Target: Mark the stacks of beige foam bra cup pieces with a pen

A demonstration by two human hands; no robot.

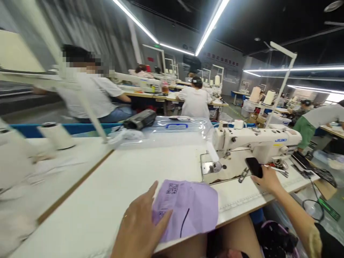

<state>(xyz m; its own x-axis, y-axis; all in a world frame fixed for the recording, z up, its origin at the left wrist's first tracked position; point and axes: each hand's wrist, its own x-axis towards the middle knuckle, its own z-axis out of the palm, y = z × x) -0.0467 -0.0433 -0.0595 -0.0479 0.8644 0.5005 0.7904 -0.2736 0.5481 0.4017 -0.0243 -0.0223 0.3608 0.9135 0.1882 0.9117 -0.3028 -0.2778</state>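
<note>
A purple sheet [193,204] with printed QR codes and a black pen stroke lies at the front edge of the white sewing table [129,172]. My left hand [145,218] rests at its left side, fingers stretched out and the thumb lying over the sheet. On the right, my right hand [268,179] grips a black smartphone [254,167] by its lower end, beside the bed of the white sewing machine [255,141]. A pair of thread snips [243,175] lies just left of the phone.
A clear plastic case [172,132] with a blue handle and a dark pouch [140,119] sit at the table's back. Thread cones [57,136] stand at left. Cables hang by the right edge. People in white shirts sit at other machines ahead.
</note>
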